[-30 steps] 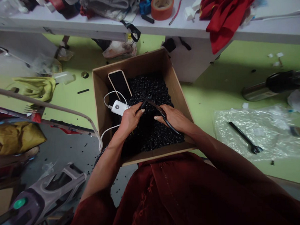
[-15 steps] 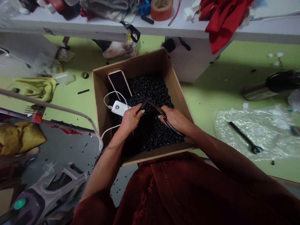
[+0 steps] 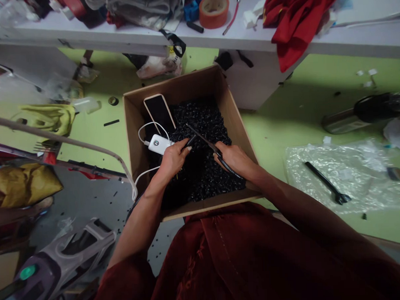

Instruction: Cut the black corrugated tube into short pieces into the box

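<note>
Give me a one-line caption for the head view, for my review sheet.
Head view: right hand grips a thin dark tool over black pellets in a cardboard box; left hand is near a white power bank.

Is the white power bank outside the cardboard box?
No, the power bank sits inside the cardboard box, beside the phone.

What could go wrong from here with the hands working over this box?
The long metal blade in the right hand lies close to the left hand, so a slip might nick it. The phone and power bank rest beside the black plastic pieces, and the white cable could snag a hand.
</note>
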Demonstrator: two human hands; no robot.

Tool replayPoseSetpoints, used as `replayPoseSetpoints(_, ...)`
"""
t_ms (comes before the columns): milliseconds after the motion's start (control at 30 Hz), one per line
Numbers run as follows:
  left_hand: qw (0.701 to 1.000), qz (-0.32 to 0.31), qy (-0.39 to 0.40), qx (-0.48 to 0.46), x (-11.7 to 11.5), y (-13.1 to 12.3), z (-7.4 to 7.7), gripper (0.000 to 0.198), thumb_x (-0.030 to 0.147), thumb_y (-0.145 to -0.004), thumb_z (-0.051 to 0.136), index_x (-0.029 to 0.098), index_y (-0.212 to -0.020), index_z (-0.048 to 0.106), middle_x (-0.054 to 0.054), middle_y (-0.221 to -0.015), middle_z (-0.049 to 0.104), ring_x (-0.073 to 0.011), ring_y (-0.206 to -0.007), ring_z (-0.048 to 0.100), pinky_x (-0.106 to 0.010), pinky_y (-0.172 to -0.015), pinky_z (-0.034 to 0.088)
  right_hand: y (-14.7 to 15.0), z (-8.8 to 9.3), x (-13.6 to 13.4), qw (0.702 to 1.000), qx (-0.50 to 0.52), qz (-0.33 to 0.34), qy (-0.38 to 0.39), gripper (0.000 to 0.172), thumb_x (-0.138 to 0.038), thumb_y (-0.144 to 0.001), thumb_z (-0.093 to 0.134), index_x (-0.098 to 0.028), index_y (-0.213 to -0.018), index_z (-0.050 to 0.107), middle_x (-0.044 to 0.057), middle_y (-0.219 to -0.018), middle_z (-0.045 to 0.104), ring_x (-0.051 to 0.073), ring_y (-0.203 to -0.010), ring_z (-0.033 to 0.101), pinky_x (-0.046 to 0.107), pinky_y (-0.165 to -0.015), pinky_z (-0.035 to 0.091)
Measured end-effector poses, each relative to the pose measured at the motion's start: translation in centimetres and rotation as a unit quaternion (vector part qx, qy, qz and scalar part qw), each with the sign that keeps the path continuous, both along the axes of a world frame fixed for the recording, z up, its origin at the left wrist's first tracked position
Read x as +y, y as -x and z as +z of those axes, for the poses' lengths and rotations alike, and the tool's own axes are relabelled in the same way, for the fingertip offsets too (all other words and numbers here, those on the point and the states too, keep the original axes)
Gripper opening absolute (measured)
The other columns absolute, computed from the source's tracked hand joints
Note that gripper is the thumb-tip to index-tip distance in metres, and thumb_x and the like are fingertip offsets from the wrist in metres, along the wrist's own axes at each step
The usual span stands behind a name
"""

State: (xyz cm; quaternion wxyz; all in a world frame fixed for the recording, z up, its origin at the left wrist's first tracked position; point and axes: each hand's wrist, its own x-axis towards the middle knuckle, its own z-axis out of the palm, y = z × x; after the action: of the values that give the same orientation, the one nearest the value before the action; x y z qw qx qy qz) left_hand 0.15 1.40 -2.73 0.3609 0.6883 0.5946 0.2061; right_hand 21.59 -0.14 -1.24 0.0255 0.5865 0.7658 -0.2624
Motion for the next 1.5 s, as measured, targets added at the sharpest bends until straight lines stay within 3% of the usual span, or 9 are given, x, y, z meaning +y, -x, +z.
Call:
replayPoseSetpoints(333, 1.0, 0.018, 0.003, 0.01, 0.1, 0.0, 0.0, 0.037, 0.024, -0.086, 0.053, 0.011, -0.119, 0.063, -0.01, -0.103, 0.069, -0.0201, -0.091, 0.062, -0.032, -0.084, 0.048, 0.1, 0.3, 0.4, 0.998, -0.044, -0.027, -0.032, 0.033, -0.042, -0.091, 0.037, -0.021, -0.109, 0.056, 0.012, -0.089, 0.071, 0.028, -0.074, 0.065, 0.032, -0.062, 0.037)
replayPoseSetpoints(533, 0.999, 0.049, 0.016, 0.006, 0.2, 0.0, 0.6, 0.035, 0.027, -0.085, 0.053, 0.012, -0.114, 0.064, -0.009, -0.1, 0.069, -0.0204, -0.092, 0.062, -0.031, -0.083, 0.048, -0.3, 0.3, 0.5, 0.999, -0.002, -0.039, -0.03, 0.046, -0.057, -0.09, 0.037, -0.024, -0.112, 0.058, 0.01, -0.089, 0.071, 0.027, -0.074, 0.065, 0.033, -0.063, 0.039)
replayPoseSetpoints(733, 0.999, 0.051, 0.015, 0.01, 0.2, 0.1, 1.4, 0.034, 0.033, -0.085, 0.051, 0.013, -0.107, 0.067, -0.006, -0.095, 0.069, -0.0199, -0.09, 0.061, -0.031, -0.084, 0.046, -0.3, 0.1, 0.4, 0.998, 0.025, -0.041, -0.04, 0.05, -0.059, -0.089, 0.035, -0.023, -0.114, 0.059, 0.01, -0.082, 0.069, 0.026, -0.07, 0.063, 0.034, -0.062, 0.037)
replayPoseSetpoints(967, 0.997, 0.042, 0.046, -0.046, 0.3, 0.2, 1.3, 0.027, 0.031, -0.087, 0.047, 0.013, -0.093, 0.066, -0.004, -0.075, 0.064, -0.0133, -0.066, 0.054, -0.025, -0.065, 0.043, -0.3, 0.1, 0.4, 0.994, 0.102, -0.01, -0.047, 0.044, -0.052, -0.089, 0.043, -0.021, -0.117, 0.055, 0.01, -0.099, 0.068, 0.026, -0.087, 0.063, 0.033, -0.067, 0.039)
replayPoseSetpoints(1067, 0.979, 0.061, 0.107, -0.164, 0.3, 0.2, 1.1, 0.023, 0.029, -0.086, 0.048, 0.013, -0.095, 0.062, -0.002, -0.071, 0.059, -0.0086, -0.054, 0.046, -0.022, -0.053, 0.038, -0.1, 0.1, 0.1, 0.99, 0.122, 0.047, -0.047, 0.041, -0.048, -0.089, 0.045, -0.021, -0.118, 0.055, 0.01, -0.107, 0.066, 0.025, -0.094, 0.061, 0.032, -0.072, 0.04)
replayPoseSetpoints(1167, 0.941, 0.071, 0.164, -0.287, 0.2, 0.1, 1.3, 0.019, 0.03, -0.085, 0.052, 0.014, -0.089, 0.059, -0.001, -0.071, 0.057, -0.0069, -0.052, 0.043, -0.021, -0.048, 0.035, 0.0, 0.0, -0.1, 0.99, 0.104, 0.085, -0.033, 0.04, -0.049, -0.09, 0.046, -0.022, -0.117, 0.055, 0.009, -0.107, 0.066, 0.024, -0.093, 0.061, 0.032, -0.072, 0.04)
replayPoseSetpoints(1267, 0.916, 0.077, 0.189, -0.346, 0.1, 0.1, 1.9, 0.018, 0.031, -0.083, 0.056, 0.014, -0.086, 0.059, -0.001, -0.072, 0.056, -0.0059, -0.051, 0.042, -0.021, -0.047, 0.033, 0.1, -0.2, -0.1, 0.99, 0.096, 0.098, -0.029, 0.04, -0.051, -0.09, 0.045, -0.022, -0.115, 0.055, 0.009, -0.105, 0.067, 0.024, -0.09, 0.062, 0.031, -0.07, 0.04)
replayPoseSetpoints(1367, 0.901, 0.073, 0.214, -0.37, 0.1, 0.1, 2.5, 0.018, 0.031, -0.082, 0.059, 0.013, -0.084, 0.061, -0.001, -0.07, 0.055, -0.0051, -0.05, 0.042, -0.021, -0.046, 0.031, -0.1, -0.2, 0.2, 0.992, 0.104, 0.065, -0.03, 0.039, -0.05, -0.09, 0.044, -0.022, -0.114, 0.056, 0.009, -0.105, 0.068, 0.025, -0.09, 0.063, 0.031, -0.07, 0.041)
replayPoseSetpoints(1500, 0.883, 0.09, 0.242, -0.391, 0.0, 0.1, 3.0, 0.024, 0.032, -0.082, 0.06, 0.013, -0.096, 0.064, -0.001, -0.071, 0.056, -0.0052, -0.049, 0.041, -0.022, -0.045, 0.03, -0.5, 0.1, 0.6, 0.991, 0.111, -0.064, -0.046, 0.039, -0.048, -0.091, 0.04, -0.021, -0.115, 0.055, 0.01, -0.1, 0.069, 0.027, -0.089, 0.064, 0.032, -0.069, 0.042)
